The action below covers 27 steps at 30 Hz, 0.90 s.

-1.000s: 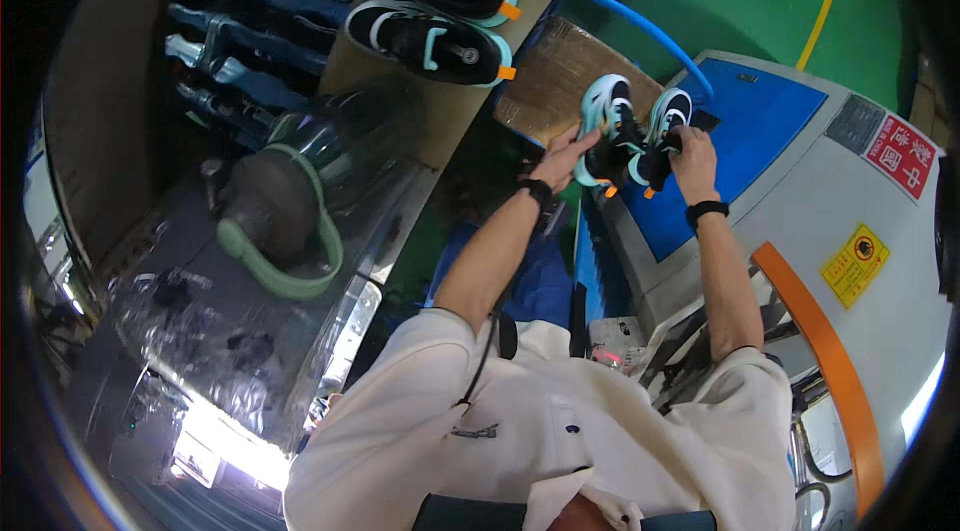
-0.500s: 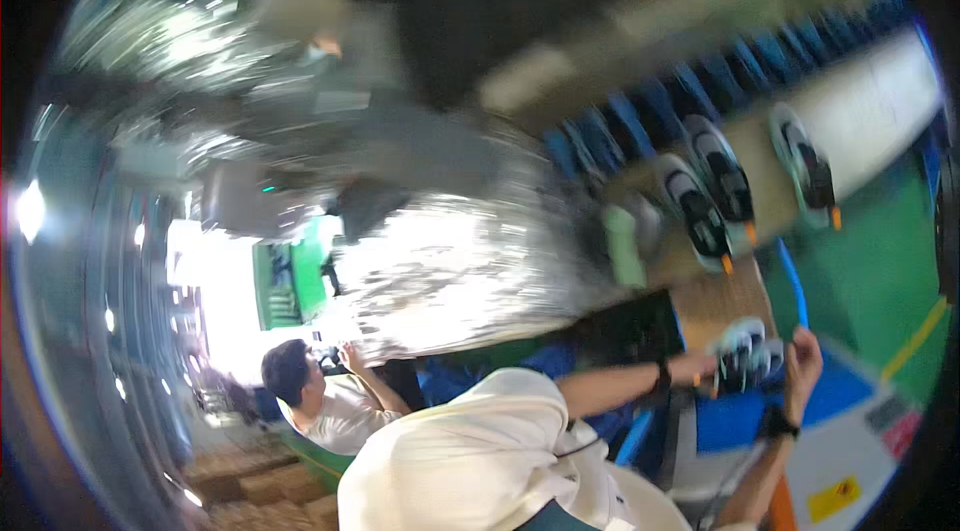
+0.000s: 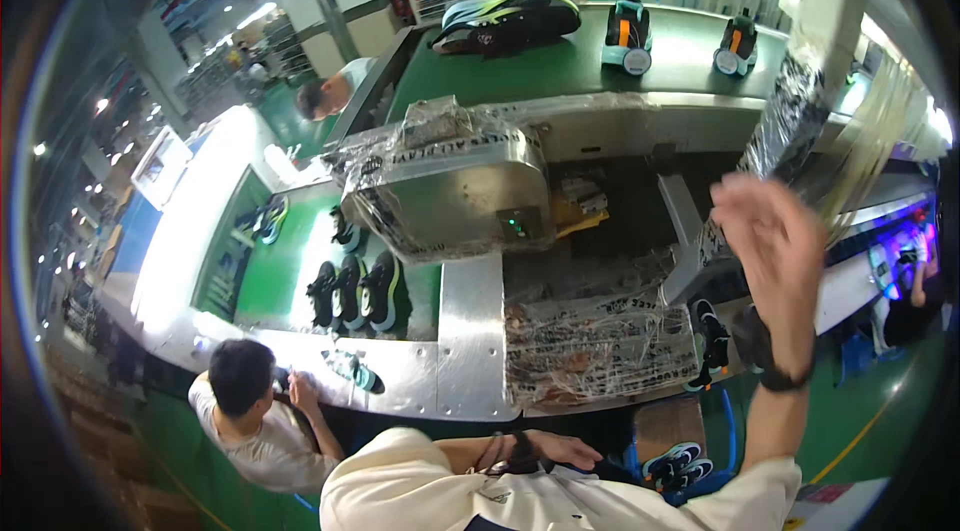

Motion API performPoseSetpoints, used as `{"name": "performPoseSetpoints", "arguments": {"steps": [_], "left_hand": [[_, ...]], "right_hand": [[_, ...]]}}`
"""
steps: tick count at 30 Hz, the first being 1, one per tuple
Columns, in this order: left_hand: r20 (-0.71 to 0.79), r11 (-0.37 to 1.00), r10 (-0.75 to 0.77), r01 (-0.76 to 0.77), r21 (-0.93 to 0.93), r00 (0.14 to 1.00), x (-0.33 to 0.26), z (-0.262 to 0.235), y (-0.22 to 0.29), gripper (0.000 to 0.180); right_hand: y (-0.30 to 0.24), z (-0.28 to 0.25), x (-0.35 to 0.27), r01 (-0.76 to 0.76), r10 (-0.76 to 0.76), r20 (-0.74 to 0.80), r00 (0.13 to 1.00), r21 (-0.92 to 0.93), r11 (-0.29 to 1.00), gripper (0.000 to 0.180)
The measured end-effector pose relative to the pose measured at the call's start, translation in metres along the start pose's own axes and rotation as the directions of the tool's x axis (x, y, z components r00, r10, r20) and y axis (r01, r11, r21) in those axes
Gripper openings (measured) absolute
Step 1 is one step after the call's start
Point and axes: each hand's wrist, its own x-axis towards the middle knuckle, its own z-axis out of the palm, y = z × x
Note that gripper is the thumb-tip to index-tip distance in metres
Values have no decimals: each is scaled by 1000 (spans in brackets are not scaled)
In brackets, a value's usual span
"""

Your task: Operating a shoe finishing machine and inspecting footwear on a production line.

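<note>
- Two hands were empty: the right hand (image 3: 775,241) was raised with its grip spread, blurred.
- The left hand (image 3: 560,449) lay flat and loose near the person's chest.
- A pair of dark sneakers (image 3: 675,464) with pale soles sat just below and between the hands.

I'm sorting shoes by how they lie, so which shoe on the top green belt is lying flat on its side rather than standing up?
The big dark shoe with the lime-green sole, at the belt's left end. It lies lengthwise on its side, while the two smaller shoes to its right stand upright.
</note>
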Motion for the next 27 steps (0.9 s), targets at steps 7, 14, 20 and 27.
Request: {"name": "performPoseSetpoints", "arguments": {"steps": [7,14,20,27], "left_hand": [[-77,992,-7,-3,-125,997,-139,-45,5,77],[-124,971,140,-160,-176,982,-267,-76,59,66],[-373,871,450,-491,-16,811,-352,-122,142,51],[-546,740,672,-447,502,500,-232,-123,242,64]], "right_hand": [[1,120,163,290,-451,34,892,-809,511,40],[114,123,257,170,-175,104,979,-891,421,38],[-30,132,89,335,-364,119,924,-713,616,28],[-42,129,-109,56,-19,63,998,-670,740,36]]}}
